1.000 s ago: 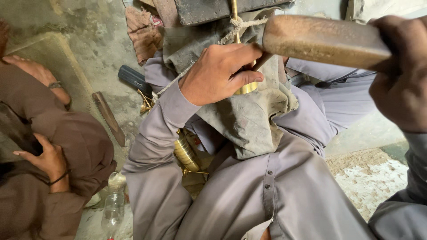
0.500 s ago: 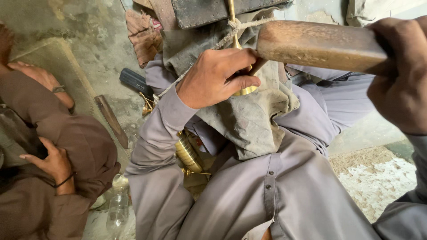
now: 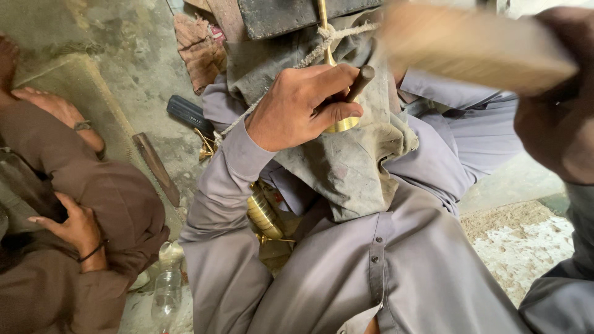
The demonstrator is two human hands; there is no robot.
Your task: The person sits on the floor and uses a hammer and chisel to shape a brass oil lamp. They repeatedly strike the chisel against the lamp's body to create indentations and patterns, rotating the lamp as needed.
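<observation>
The brass piece [image 3: 342, 124] is a polished yellow, rounded part on a thin brass stem [image 3: 323, 31] running up to 12 o'clock under a dark block [image 3: 291, 15]. It sits over a grey stained cloth [image 3: 346, 167] on the lap. A dark punch [image 3: 360, 83] leans at 1 o'clock from it. The left hand [image 3: 303, 105] is closed around both. A cord [image 3: 322, 46] wraps the stem. At 2 o'clock the right hand [image 3: 557, 111] grips a blurred wooden mallet [image 3: 476, 46]. At 7 o'clock lies a ribbed brass part [image 3: 264, 213]. At 9 o'clock sits a person in brown [image 3: 93, 204].
</observation>
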